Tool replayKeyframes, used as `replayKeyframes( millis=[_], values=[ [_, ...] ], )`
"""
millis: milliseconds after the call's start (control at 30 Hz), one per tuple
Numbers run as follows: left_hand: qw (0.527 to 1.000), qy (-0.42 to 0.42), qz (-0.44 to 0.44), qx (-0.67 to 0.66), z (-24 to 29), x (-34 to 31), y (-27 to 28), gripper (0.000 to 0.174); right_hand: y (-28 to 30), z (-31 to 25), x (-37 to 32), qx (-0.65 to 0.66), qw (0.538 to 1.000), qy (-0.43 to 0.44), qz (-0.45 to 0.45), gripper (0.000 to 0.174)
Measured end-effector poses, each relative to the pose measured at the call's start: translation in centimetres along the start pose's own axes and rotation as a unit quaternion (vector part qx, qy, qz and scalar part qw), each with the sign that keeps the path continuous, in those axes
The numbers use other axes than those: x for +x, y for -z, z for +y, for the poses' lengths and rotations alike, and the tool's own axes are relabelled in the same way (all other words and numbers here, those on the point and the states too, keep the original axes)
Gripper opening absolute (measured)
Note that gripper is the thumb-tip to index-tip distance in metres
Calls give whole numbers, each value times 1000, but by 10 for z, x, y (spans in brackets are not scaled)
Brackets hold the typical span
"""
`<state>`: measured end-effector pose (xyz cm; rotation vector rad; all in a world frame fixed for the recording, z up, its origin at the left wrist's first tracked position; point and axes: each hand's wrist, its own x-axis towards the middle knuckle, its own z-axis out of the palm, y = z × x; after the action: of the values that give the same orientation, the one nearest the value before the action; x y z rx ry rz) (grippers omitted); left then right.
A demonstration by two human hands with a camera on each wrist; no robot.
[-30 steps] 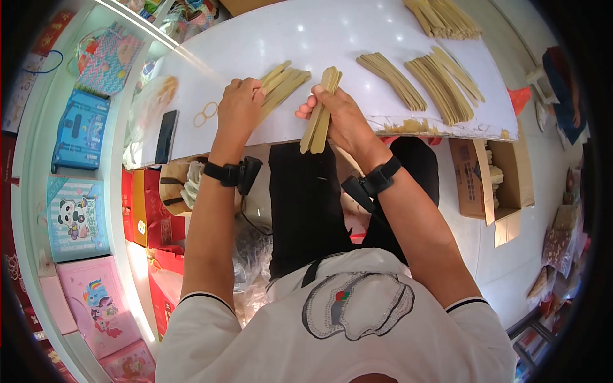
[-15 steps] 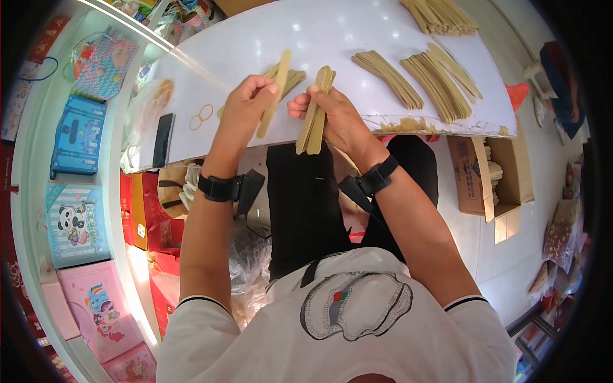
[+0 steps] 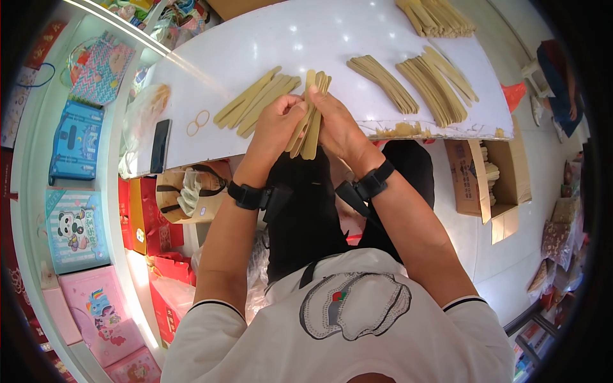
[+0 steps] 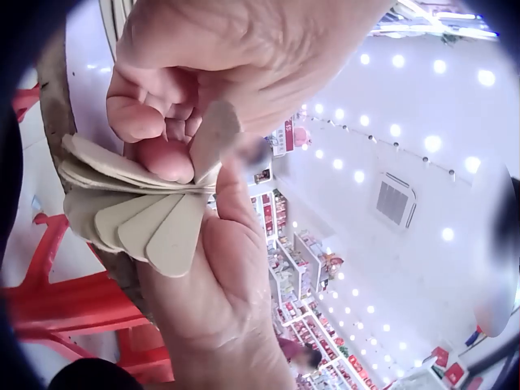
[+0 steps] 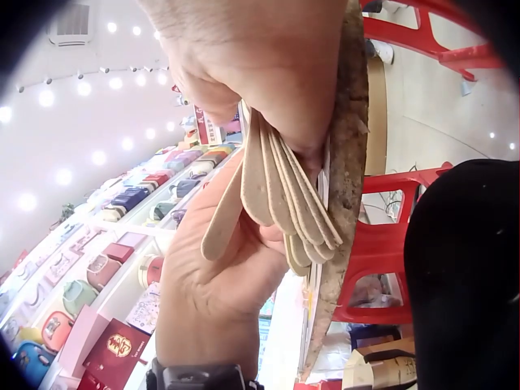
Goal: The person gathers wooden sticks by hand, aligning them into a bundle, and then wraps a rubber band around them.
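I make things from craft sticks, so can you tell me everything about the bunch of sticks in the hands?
The bunch of sticks is made of thin, flat, pale tan strips with rounded ends. They look like wood. They are gathered together but not lined up neatly: the ends nearest the person fan out, and some overlap. The bunch is held at the near edge of the white table. The right hand grips it, and the left hand touches its other side. Too many overlap to count exactly.
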<state>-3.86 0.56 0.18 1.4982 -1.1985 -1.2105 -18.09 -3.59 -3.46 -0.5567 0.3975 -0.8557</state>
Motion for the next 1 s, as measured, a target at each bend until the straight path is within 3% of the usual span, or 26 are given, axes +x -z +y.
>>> replayKeyframes(
  millis=[133, 200, 267, 333, 433, 633, 833, 933, 1000],
  values=[
    [992, -42, 12, 121, -2, 3, 4, 26, -1, 2, -1, -27, 999, 11, 13, 30],
    [970, -68, 78, 222, 3, 7, 20, 25, -6, -1, -1, -12, 999, 12, 28, 29],
    [920, -110, 154, 344, 3, 15, 42, 24, -12, -2, 0, 0, 998, 22, 51, 27],
    [827, -169, 237, 482, -8, 27, 66, 23, -9, -1, 0, -19, 999, 21, 45, 27],
    [802, -155, 209, 539, -18, 33, 85, 19, -9, -2, -1, -36, 998, 21, 39, 27],
    [822, -152, 181, 518, -22, 36, 91, 14, -11, -3, -3, -42, 998, 9, 51, 28],
    [820, -228, 188, 490, -9, 32, 91, 14, -2, 2, 0, -31, 999, 6, 25, 24],
    [922, -147, 183, 307, 25, 9, 70, 18, 0, 2, 0, -23, 999, 3, 22, 24],
    [961, -139, 127, 201, 18, 3, 61, 21, -2, 2, 1, -21, 1000, -1, 18, 25]
  ],
)
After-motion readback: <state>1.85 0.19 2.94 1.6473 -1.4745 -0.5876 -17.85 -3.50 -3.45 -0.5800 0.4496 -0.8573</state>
